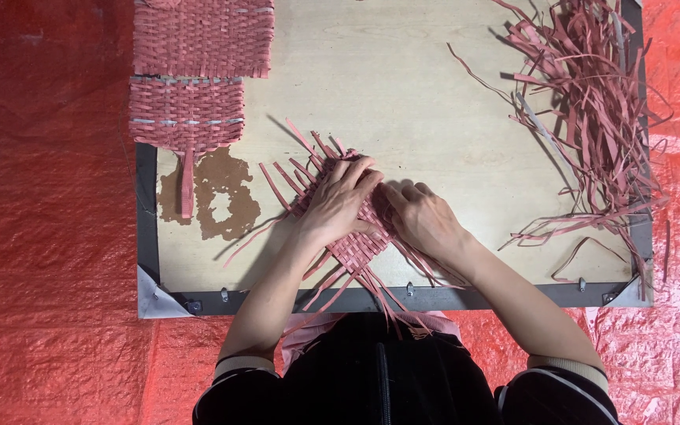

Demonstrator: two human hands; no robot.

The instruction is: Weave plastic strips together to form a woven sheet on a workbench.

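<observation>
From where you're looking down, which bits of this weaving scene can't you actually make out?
- Head view: the middle of the small woven piece is covered by the left hand and right hand.
- The upper finished mat is cut off by the top edge.
- The loose strip pile is too tangled to count, and it also runs past the top edge.
- The fingertips' grip underneath is hidden by the hands themselves.

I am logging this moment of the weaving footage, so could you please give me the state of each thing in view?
Left hand: flat, pressing on the small woven mat.
Right hand: palm down on the mat's right edge.
Small woven mat: unfinished, loose strip ends sticking out all round.
Two woven panels: woven, lying flat at the board's upper left.
Loose pink strips: unwoven, in a tangled pile at right.
Wooden board: flat, with a brown stain near the left edge.
</observation>
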